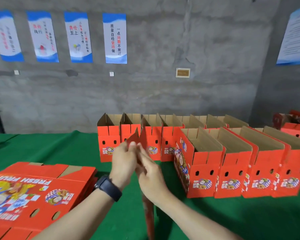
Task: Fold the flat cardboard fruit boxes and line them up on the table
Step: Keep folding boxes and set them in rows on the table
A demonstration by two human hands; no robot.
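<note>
Head view: a flat red printed cardboard fruit box is held upright and edge-on above the green-clothed table. It is pinched near its top by the left hand and gripped by the right hand. A stack of flat red boxes is laid at the left. A front row of folded boxes and a back row of folded boxes are lined up to the right.

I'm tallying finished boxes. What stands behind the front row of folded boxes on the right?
A back row of open-topped folded boxes. Its left few show their fronts; the front row covers the rest below their rims, and the held flat box hides part of one.
</note>
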